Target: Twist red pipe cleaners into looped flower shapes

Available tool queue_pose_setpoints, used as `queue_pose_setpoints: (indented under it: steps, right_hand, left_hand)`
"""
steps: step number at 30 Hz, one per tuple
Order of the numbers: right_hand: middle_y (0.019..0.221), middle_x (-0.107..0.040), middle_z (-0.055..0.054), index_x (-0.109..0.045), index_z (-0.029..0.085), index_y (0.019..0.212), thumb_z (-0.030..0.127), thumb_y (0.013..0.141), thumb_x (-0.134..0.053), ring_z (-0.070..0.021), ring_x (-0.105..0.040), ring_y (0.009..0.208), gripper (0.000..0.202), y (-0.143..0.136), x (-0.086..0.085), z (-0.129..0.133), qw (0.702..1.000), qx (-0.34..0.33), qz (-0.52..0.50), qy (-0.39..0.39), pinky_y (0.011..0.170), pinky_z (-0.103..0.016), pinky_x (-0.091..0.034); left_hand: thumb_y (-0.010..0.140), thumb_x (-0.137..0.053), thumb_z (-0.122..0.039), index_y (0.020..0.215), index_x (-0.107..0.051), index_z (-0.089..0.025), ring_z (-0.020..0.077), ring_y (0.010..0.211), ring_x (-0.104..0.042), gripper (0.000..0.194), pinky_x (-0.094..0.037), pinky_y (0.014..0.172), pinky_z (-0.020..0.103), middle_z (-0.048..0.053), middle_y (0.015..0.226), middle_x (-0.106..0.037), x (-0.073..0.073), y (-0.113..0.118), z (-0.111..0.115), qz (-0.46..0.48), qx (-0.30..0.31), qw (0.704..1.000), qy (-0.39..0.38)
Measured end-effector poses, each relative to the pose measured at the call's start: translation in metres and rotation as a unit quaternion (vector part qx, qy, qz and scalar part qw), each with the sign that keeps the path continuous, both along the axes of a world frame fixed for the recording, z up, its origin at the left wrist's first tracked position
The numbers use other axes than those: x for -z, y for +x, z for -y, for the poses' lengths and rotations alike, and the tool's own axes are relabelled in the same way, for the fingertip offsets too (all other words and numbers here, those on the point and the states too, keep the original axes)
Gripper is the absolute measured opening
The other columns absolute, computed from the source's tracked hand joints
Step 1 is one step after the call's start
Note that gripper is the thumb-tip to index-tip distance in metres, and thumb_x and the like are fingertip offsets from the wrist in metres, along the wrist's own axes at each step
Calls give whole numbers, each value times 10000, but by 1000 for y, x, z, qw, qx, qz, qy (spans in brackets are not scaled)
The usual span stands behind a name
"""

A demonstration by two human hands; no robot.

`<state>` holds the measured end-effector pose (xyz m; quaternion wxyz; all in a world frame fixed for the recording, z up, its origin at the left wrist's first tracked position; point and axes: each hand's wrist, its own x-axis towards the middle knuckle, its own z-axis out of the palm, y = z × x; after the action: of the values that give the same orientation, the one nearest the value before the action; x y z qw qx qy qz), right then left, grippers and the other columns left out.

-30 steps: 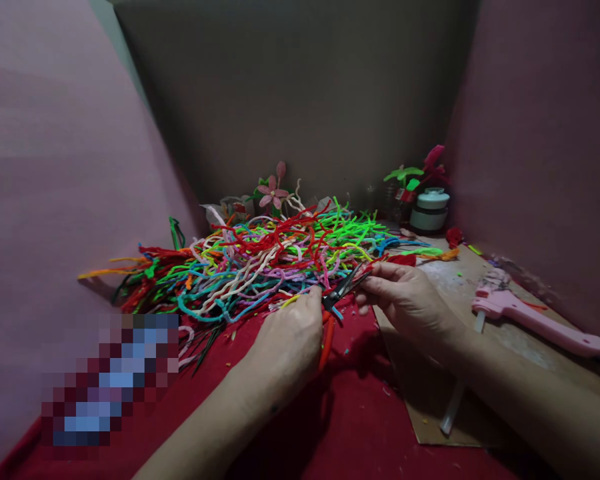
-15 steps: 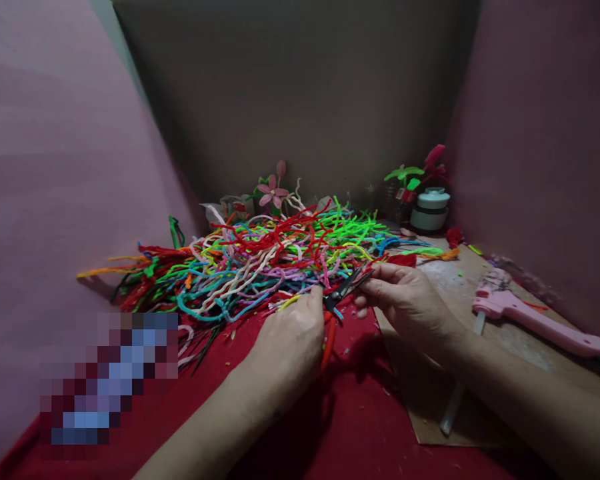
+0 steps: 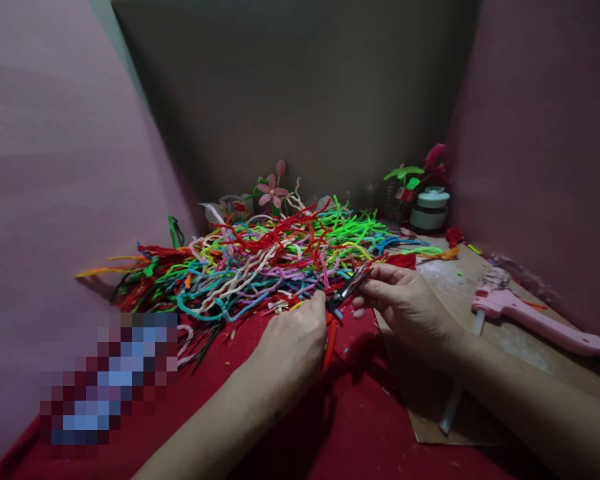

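Observation:
My left hand (image 3: 300,337) is wrapped round a pair of scissors (image 3: 347,292) with dark blades and red-orange handles. The blades look nearly closed and point up and right, their tips by the fingers of my right hand (image 3: 405,303). Thumb and fingers of that hand pinch something thin, perhaps a dark red pipe cleaner; the blades and fingers mostly cover it. Just behind both hands lies a big tangled heap of pipe cleaners (image 3: 275,257) in many colours.
On the right, a pink glue gun (image 3: 540,320) with a clear glue stick rests on a brown board (image 3: 410,400). A pale lidded jar (image 3: 429,210) and pipe-cleaner flowers (image 3: 273,191) stand at the back. Small clippings dot the red cloth (image 3: 365,427). A blurred patch covers something at left.
The scissor blades have come closer together. My left hand has shifted very slightly right and down, while my right hand stays in nearly the same place.

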<state>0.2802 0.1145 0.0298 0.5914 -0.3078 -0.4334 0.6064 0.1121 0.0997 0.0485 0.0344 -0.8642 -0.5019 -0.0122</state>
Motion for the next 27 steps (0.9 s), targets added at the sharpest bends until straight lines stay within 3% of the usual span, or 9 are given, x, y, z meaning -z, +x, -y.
queue_pose_setpoints:
  steps: [10,13,16,18,20,23,27]
  right_hand:
    - [579,-621,-17,-601,137,643,222,657,-672,-115,-572,502,111,1,1,0,1000,0,14,11,509,-246,-475]
    - [591,-629,-24,-596,136,654,220,667,-663,-117,-578,526,109,0,0,1,999,2,34,13,543,-249,-474]
    - [732,-659,-47,-582,142,666,201,673,-640,-117,-589,575,83,0,-2,2,1000,-14,20,12,567,-261,-488]
    - [779,-663,-44,-563,155,677,178,670,-621,-105,-577,547,63,2,-5,3,999,-38,1,9,525,-248,-484]
    - [704,-650,-17,-542,173,687,159,656,-596,-96,-549,477,63,4,-7,4,997,-71,-23,-1,442,-222,-452]
    - [593,-593,19,-517,190,683,165,648,-559,-94,-508,403,60,6,-8,6,992,-107,-65,-17,351,-198,-394]
    - [606,-583,12,-536,182,710,206,726,-552,-87,-511,426,34,6,-7,7,991,-110,-71,-22,364,-186,-406]
  left_hand:
    - [816,-297,-115,1042,-455,-131,222,644,-627,277,-466,554,317,97,794,-632,0,2,3,26,18,999,-36]
    - [830,-321,-161,1051,-461,-139,204,673,-633,262,-466,588,290,91,798,-641,-3,-1,1,79,22,996,-33]
    - [847,-318,-195,1093,-454,-146,198,756,-637,285,-459,643,276,98,854,-651,-9,-13,-11,124,-11,992,23]
    - [835,-352,-216,1104,-463,-144,211,767,-638,299,-451,650,282,105,861,-657,-11,-24,-23,88,-50,993,64]
    - [820,-371,-216,1105,-479,-152,224,784,-638,312,-448,662,292,113,883,-660,-10,-33,-35,33,-88,991,92]
    - [832,-359,-261,1058,-515,-165,238,786,-634,291,-447,647,302,117,870,-661,-4,-40,-47,2,-85,993,77]
    - [833,-355,-235,1134,-488,-136,196,808,-616,344,-442,691,276,107,901,-651,0,-35,-47,105,-45,993,34]
